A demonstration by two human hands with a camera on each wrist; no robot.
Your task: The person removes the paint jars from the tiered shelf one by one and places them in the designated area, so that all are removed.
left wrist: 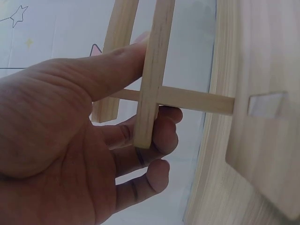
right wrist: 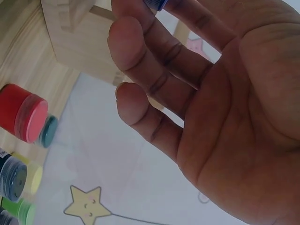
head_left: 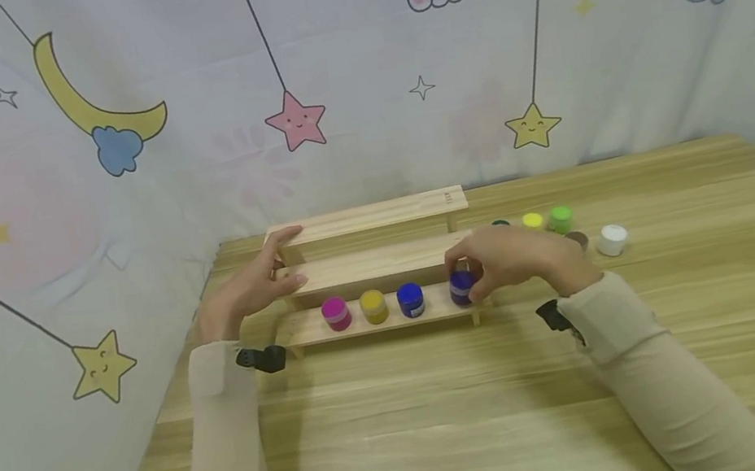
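Observation:
A three-tier wooden rack stands on the table. My left hand grips its left end; in the left wrist view the thumb and curled fingers lie around a wooden tier. Along the lowest tier stand a magenta paint jar, a yellow paint jar and a blue paint jar. At that tier's right end, my right hand pinches a dark blue paint jar between thumb and fingers. Only a sliver of this jar shows at the top of the right wrist view.
Right of the rack sit more jars: dark green, bright yellow, green, a dark one partly behind my right wrist, and white. A red jar shows in the right wrist view. Behind hangs a patterned curtain.

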